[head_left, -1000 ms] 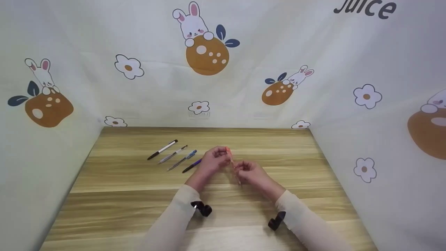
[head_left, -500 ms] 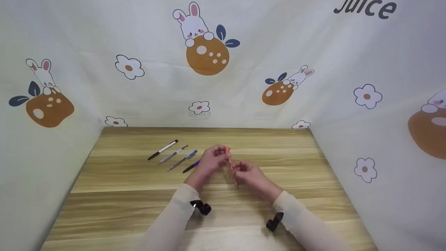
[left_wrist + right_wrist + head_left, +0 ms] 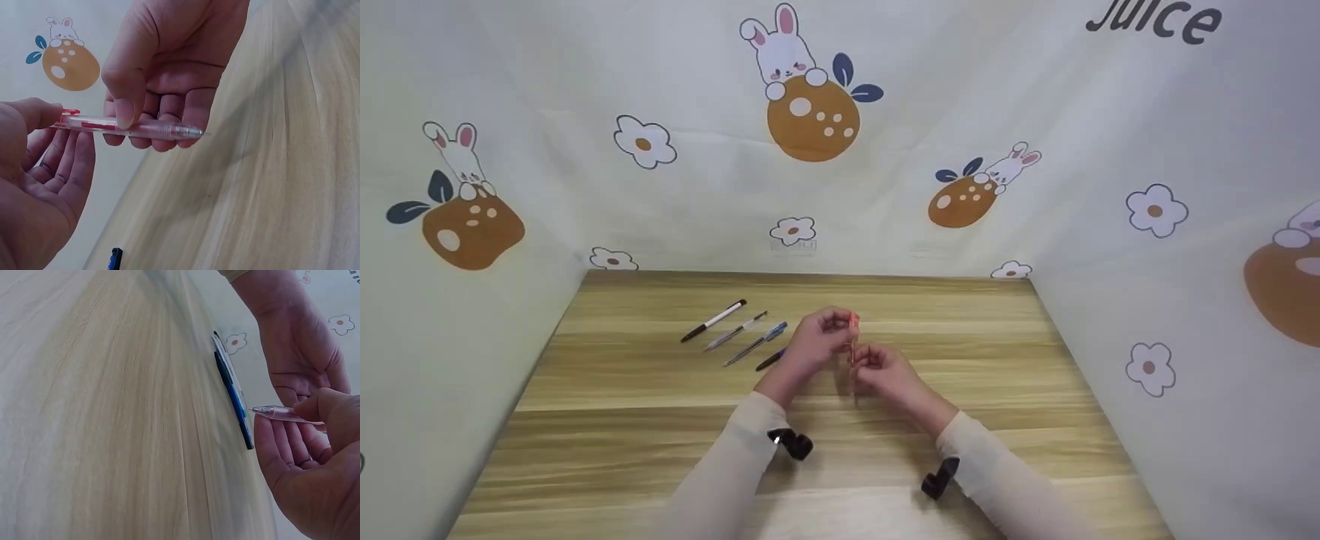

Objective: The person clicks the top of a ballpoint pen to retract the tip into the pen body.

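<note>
A clear pen with a red clip and red inside (image 3: 98,125) is held between both hands above the table. My left hand (image 3: 813,341) pinches its clip end between thumb and fingers. Lower on the barrel, near the writing end, my right hand (image 3: 894,375) pinches it with the thumb against the fingers. In the left wrist view the pen's pointed metal tip sticks out past the right fingers. The head view has the pen nearly upright, its red end away from me.
Left of the hands, several pens lie in a slanted row: a white pen with black ends (image 3: 714,321), a clear pen (image 3: 736,331), a clear pen with a blue clip (image 3: 756,343) and a dark blue pen (image 3: 769,360), partly hidden. Printed cloth (image 3: 697,195) walls the wooden table (image 3: 622,450).
The pen has swung from slanted to nearly straight in the head view, its lower end moving left. My right hand has shifted slightly left with it; both hands keep their hold.
</note>
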Motion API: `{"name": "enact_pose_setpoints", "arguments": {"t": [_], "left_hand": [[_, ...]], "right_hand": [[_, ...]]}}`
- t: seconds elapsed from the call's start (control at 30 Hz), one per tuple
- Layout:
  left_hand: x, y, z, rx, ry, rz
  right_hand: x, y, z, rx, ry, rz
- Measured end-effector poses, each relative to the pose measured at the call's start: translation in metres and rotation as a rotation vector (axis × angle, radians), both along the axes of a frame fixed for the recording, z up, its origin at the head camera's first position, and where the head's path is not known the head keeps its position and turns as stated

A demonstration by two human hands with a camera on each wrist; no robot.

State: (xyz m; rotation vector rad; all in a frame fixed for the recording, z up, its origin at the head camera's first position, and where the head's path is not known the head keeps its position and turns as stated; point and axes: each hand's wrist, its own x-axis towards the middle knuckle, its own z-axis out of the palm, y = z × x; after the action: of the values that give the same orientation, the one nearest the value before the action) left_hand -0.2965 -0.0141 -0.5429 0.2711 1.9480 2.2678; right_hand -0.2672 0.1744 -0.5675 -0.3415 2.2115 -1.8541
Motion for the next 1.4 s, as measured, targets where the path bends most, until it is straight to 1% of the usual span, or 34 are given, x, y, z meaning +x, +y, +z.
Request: {"name": "enact_pose_setpoints", "arguments": {"t": [0.13,0.27,0.43,0.63,0.77,0.87,1.0,1.17,1.4], "left_hand": [[0.0011,-0.0008,0.0028,-0.026,0.025,-0.008],[0.0009,-0.0018,0.0032,-0.038,0.052,-0.019],[0.0008,-0.0028,0.0035,-0.058,0.080,-0.013],[-0.0003,-0.0037,0.0017,-0.099,0.148,0.004],[0.0000,-0.0043,0.0014,-0.146,0.206,-0.004],[0.0007,-0.0049,0.0017,-0.167,0.235,-0.014],[0.0010,-0.0056,0.0022,-0.173,0.249,-0.016],[0.0004,-0.0066,0.0022,-0.187,0.250,-0.006],[-0.0001,-0.0063,0.0010,-0.175,0.241,-0.006]], "right_hand": [[-0.0006,0.0000,-0.0008,0.029,-0.004,-0.015],[-0.0009,0.0004,-0.0006,0.034,-0.008,-0.009],[-0.0011,-0.0001,-0.0007,0.034,0.015,-0.001],[-0.0003,-0.0016,0.0014,0.015,0.021,-0.004],[0.0007,-0.0019,0.0026,0.001,0.023,-0.001],[0.0007,-0.0025,0.0026,-0.001,0.049,-0.003],[0.0001,-0.0031,0.0025,-0.009,0.068,-0.009],[0.0008,-0.0027,0.0039,-0.036,0.046,-0.015],[0.0015,-0.0021,0.0037,-0.074,0.026,-0.013]]}}
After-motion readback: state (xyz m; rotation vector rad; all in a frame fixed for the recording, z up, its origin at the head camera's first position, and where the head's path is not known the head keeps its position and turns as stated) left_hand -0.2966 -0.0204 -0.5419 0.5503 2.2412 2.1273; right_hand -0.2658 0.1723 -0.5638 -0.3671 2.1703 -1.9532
